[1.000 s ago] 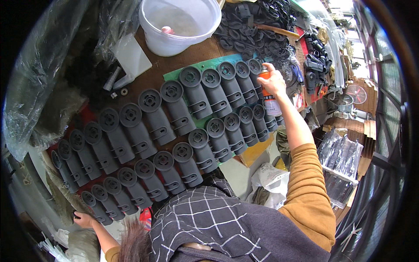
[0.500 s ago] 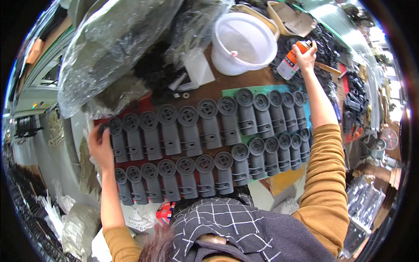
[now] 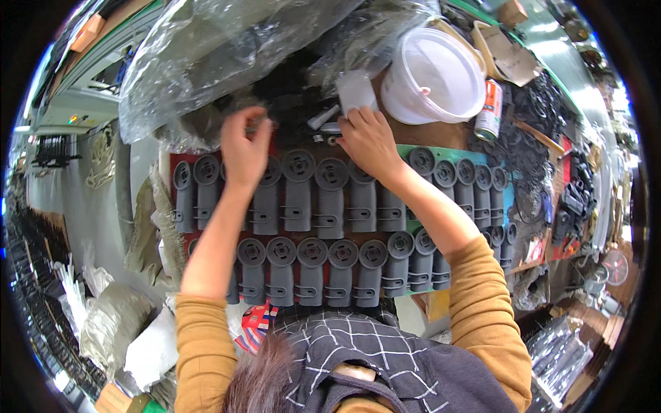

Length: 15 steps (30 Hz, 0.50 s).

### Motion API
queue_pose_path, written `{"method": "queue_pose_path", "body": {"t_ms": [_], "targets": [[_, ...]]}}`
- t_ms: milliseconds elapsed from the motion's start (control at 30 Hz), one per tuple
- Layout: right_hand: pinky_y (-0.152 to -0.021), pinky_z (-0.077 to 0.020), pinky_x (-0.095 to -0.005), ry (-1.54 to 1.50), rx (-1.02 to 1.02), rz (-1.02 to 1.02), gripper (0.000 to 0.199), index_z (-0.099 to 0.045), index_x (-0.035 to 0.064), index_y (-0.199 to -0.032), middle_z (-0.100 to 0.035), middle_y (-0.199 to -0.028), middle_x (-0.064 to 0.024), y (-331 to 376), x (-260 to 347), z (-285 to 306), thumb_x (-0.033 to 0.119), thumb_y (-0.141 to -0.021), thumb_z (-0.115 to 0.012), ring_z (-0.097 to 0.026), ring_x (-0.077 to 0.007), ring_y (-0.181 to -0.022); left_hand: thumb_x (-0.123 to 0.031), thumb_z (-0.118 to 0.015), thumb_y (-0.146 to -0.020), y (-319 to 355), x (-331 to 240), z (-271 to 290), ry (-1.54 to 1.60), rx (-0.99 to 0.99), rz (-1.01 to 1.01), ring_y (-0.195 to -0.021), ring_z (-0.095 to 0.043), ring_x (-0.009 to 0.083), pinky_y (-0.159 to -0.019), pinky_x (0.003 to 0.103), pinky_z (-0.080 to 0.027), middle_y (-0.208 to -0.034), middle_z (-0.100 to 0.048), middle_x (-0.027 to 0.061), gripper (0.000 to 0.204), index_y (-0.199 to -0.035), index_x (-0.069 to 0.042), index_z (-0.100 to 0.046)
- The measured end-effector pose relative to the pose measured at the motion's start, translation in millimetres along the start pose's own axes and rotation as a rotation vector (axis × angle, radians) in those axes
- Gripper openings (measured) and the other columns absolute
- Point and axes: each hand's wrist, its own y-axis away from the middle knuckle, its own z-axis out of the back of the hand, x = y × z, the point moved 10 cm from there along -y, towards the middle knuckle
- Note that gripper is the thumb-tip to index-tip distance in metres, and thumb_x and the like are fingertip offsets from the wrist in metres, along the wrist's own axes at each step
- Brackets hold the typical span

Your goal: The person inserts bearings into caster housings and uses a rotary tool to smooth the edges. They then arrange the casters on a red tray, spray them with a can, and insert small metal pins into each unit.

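Two rows of dark grey plastic parts, each with a round slotted head and a straight tubular body, lie across the bench. My left hand is above the left part of the far row, thumb and fingers curved but apart, with nothing visible between them. Beyond the middle of that row, my right hand reaches over the bench with fingers parted. Its thumb side is beside a small metal ring and a pale short piece. The orange-and-white spray can stands apart from both hands, right of the white bucket.
Clear plastic sheeting bulges over the far left. A white card-like piece lies left of the bucket. Black parts are heaped at the right, near a wooden-handled tool. A beige tray is at the back.
My right hand has let go of the spray can, now standing by the bucket, and moved left to the small pieces. My left hand has moved right and farther from me. The view has shifted.
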Motion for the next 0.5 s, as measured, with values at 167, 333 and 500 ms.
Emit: {"method": "queue_pose_path", "body": {"t_ms": [167, 333, 500], "targets": [[-0.077, -0.0483, -0.0386, -0.058, 0.25, -0.151, 0.019, -0.067, 0.0039, -0.077, -0.065, -0.09, -0.0099, -10, -9, -28, 0.021, -0.073, -0.073, -0.061, -0.0293, -0.09, -0.012, -0.065, -0.091, 69, -21, -7, 0.276, 0.058, 0.16, -0.077, -0.058, 0.0123, -0.067, 0.026, -0.047, -0.092, -0.063, 0.004, 0.013, -0.102, -0.005, -0.065], [-0.054, -0.0482, -0.0294, -1.38, 0.371, -0.906, 0.032, -0.059, -0.0002, -0.095, -0.063, -0.072, -0.0033, 65, 37, -7, 0.016, -0.074, -0.077, -0.059, -0.0123, -0.06, -0.053, -0.037, -0.101, 144, -24, -46, 0.774, 0.459, 0.69, -0.07, -0.056, 0.0085, -0.061, 0.022, -0.044, -0.091, -0.064, 0.0045, 0.055, -0.123, -0.005, -0.053], [-0.069, -0.0524, -0.0363, -0.985, 0.436, -0.476, 0.034, -0.056, 0.0015, -0.1, -0.066, -0.086, -0.0154, 42, 133, 37, 0.015, -0.074, -0.074, -0.067, -0.0262, -0.08, -0.02, -0.066, -0.088, 148, -35, 46, 0.433, 0.222, 0.402, -0.064, -0.056, 0.0071, -0.057, 0.026, -0.047, -0.069, -0.061, 0.0015, 0.019, -0.093, -0.002, -0.062]]}}
